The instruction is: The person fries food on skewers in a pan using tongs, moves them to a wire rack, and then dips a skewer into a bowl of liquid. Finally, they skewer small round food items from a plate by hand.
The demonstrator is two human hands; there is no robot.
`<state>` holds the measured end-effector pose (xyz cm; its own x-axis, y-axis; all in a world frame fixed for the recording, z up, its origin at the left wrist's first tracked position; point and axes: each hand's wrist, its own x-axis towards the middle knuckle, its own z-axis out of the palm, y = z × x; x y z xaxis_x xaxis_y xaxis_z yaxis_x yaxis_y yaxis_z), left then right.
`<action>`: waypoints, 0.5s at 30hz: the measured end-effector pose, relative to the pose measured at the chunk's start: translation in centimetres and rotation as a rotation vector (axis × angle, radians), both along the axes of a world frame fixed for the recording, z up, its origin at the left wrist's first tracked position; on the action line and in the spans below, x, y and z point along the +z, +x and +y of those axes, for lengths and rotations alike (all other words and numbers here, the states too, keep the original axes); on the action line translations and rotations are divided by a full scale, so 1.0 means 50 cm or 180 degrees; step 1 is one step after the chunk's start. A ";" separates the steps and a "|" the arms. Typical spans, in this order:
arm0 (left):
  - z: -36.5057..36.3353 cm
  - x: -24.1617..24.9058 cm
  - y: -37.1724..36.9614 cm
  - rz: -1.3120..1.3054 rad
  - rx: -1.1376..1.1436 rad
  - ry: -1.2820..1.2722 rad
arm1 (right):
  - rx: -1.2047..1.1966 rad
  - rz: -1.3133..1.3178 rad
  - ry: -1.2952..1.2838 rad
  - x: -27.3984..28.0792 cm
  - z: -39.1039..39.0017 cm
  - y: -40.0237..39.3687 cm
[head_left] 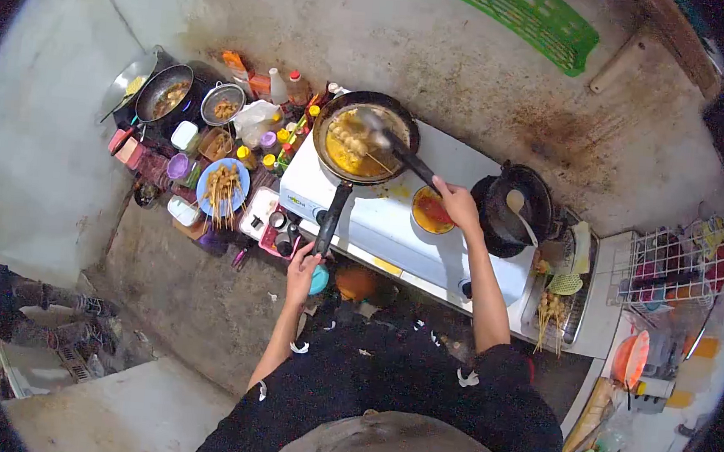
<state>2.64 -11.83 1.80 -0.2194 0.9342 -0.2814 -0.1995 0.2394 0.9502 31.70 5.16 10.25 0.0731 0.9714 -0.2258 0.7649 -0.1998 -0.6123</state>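
A black frying pan (329, 130) with yellow oil and several skewered pieces stands on the white stove (396, 229). My left hand (301, 274) grips the end of the pan's long black handle (329, 219). My right hand (457, 204) holds a dark ladle (398, 148) whose metal scoop reaches into the pan over the frying pieces. A small bowl of red-orange sauce (426, 217) sits on the stove just under my right hand.
A black pot with a spoon (512, 208) stands right of the stove. Left of it lie a blue plate of skewers (222, 188), bottles, jars and two woks (164, 91). A rack of skewers (553, 309) and a wire dish rack (673, 267) are at right.
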 end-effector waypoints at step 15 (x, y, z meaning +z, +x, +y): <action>0.015 -0.025 -0.007 -0.0327 -0.0295 0.0059 | 0.0014 0.0028 -0.0108 -0.008 0.030 -0.018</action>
<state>2.29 -11.09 0.57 -0.1029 0.9543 -0.2805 -0.2737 0.2440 0.9303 30.81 6.65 9.86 0.0669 0.9635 -0.2591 0.7605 -0.2173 -0.6119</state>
